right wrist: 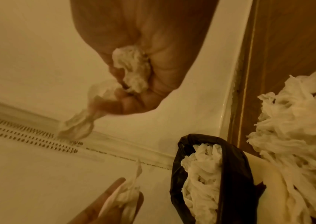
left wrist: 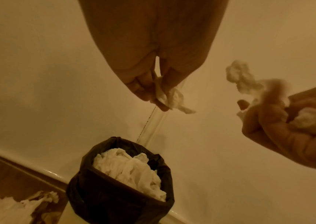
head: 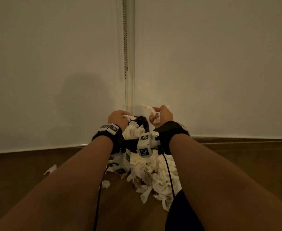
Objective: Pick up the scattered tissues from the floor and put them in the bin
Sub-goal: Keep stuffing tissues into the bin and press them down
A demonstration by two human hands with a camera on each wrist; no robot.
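A small bin lined with a black bag stands against the white wall, packed with white tissues. Both hands hover above its mouth. My left hand pinches a small crumpled tissue between its fingertips. My right hand grips a wad of tissue in its palm, and a twisted tail of it hangs past the fingers. In the head view the bin is mostly hidden behind the wrists.
A large heap of white tissues lies on the wooden floor just in front of the bin. Loose scraps lie to the left. A bead chain hangs down the wall seam above the bin.
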